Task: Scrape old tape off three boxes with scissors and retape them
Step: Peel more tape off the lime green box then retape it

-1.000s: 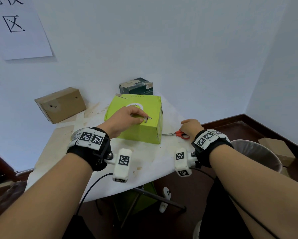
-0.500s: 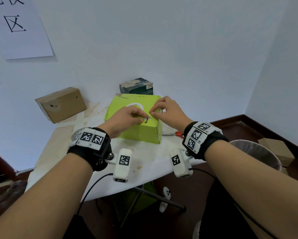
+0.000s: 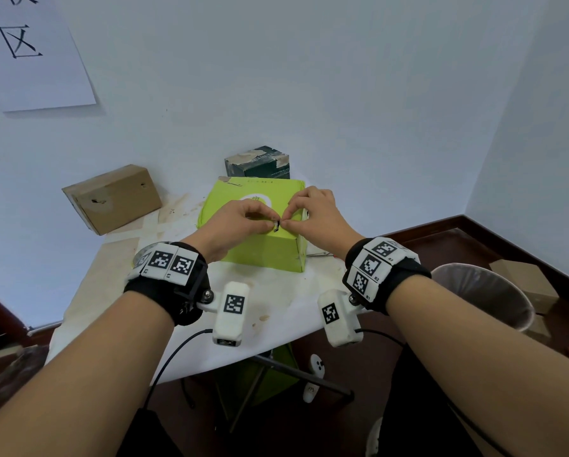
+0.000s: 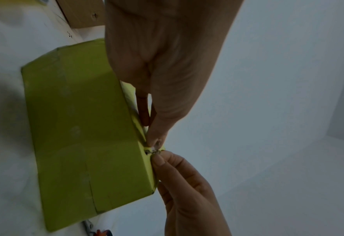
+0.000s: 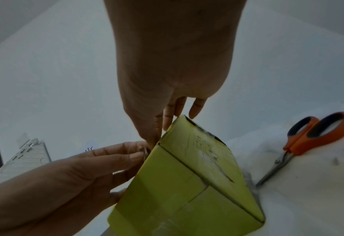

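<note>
Here, nearest to the camera, both hands meet at the front top edge of the green box [image 3: 263,249], which stands on the white table [image 3: 276,308]. The left hand [image 3: 233,222] has its fingers curled, and thumb and forefinger pinch a small dark scrap of tape [image 3: 277,224] at this edge. The right hand [image 3: 313,212] comes from the other side, and its thumb and forefinger pinch the same scrap, so the fingertips of both hands almost touch. In the right wrist view, the other fingers of the right hand rest on top of the box. The scissors [image 5: 308,140] with orange handles lie closed on the table, just right of the box. Behind the green box stands a dark box [image 3: 256,163]. A brown cardboard box [image 3: 111,197] lies farther left, against the wall.
</note>
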Motion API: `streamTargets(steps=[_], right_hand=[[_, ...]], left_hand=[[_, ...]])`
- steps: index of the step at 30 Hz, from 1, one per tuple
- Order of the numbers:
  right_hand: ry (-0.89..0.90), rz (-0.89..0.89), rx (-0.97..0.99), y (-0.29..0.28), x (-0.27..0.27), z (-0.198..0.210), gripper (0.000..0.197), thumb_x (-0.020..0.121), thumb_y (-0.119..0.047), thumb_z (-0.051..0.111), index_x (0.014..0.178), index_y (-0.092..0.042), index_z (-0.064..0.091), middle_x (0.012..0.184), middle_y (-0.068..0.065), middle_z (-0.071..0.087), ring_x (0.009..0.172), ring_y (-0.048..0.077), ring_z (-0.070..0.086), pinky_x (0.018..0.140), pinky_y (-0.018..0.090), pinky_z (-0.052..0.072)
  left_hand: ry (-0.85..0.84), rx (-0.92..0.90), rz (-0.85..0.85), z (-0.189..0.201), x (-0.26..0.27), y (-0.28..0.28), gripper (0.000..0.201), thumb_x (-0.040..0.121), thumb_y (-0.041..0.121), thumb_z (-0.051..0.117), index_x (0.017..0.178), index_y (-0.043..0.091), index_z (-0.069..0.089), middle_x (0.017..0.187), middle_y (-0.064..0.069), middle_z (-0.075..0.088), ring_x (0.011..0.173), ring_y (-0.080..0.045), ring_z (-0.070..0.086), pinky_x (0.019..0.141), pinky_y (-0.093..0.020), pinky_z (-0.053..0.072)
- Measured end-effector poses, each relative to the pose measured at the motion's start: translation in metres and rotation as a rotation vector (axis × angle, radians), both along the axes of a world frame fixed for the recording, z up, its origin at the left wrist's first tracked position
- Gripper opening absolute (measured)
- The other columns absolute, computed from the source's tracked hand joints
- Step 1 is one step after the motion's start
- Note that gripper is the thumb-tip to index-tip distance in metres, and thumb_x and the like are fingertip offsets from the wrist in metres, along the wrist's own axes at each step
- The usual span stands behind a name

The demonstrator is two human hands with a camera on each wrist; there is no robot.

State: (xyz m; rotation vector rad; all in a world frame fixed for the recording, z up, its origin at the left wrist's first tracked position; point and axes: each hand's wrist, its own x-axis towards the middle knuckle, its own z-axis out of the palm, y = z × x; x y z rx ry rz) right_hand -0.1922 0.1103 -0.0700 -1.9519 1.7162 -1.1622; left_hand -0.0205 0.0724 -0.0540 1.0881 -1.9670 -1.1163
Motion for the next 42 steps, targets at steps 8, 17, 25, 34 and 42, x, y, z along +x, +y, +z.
streamTargets(steps=[8, 17, 25, 34, 42], right_hand=[[-0.016, -0.011, 0.015, 0.0, 0.0, -0.003, 0.007, 0.086, -0.025, 0.066, 0.091, -0.02, 0.068, 0.103, -0.007, 0.046, 0.123, 0.02, 0.029, 0.1, 0.033, 0.032], [-0.122, -0.019, 0.042, -0.009, 0.0, -0.014, 0.004, 0.089, -0.026, 0.064, 0.09, -0.024, 0.061, 0.109, -0.002, 0.046, 0.117, 0.028, 0.043, 0.101, 0.038, 0.035], [-0.181, 0.003, 0.041, -0.008, 0.0, -0.019, 0.01, 0.088, -0.025, 0.065, 0.084, -0.029, 0.057, 0.113, 0.001, 0.048, 0.116, 0.028, 0.045, 0.103, 0.04, 0.035], [-0.249, 0.004, -0.017, 0.001, 0.007, -0.023, 0.022, 0.088, -0.023, 0.064, 0.076, -0.037, 0.052, 0.112, -0.002, 0.048, 0.115, 0.027, 0.045, 0.104, 0.041, 0.034], [-0.269, -0.032, -0.116, 0.005, 0.012, -0.029, 0.028, 0.088, -0.021, 0.066, 0.112, -0.016, 0.055, 0.12, 0.001, 0.042, 0.114, 0.019, 0.047, 0.103, 0.038, 0.038]], left_hand=[[-0.004, -0.079, 0.065, -0.005, -0.006, -0.003, 0.008, 0.087, 0.007, 0.067, 0.089, 0.012, 0.072, 0.085, -0.001, 0.07, 0.082, -0.008, 0.062, 0.075, -0.013, 0.046], [-0.165, -0.25, 0.078, 0.003, -0.017, -0.01, 0.012, 0.088, 0.011, 0.065, 0.092, 0.019, 0.075, 0.09, -0.003, 0.073, 0.083, -0.009, 0.063, 0.085, -0.025, 0.048], [-0.099, -0.257, 0.064, -0.005, -0.016, -0.011, 0.012, 0.087, 0.013, 0.067, 0.096, 0.02, 0.072, 0.082, 0.01, 0.067, 0.066, 0.007, 0.057, 0.073, -0.013, 0.046], [-0.105, -0.297, 0.123, -0.015, 0.005, -0.01, 0.012, 0.085, 0.017, 0.07, 0.096, 0.021, 0.073, 0.096, 0.006, 0.065, 0.073, 0.004, 0.053, 0.068, -0.005, 0.039], [-0.098, -0.485, 0.103, -0.022, 0.008, 0.003, 0.012, 0.087, 0.014, 0.069, 0.095, 0.018, 0.076, 0.094, 0.005, 0.067, 0.08, 0.001, 0.056, 0.074, -0.009, 0.039]])
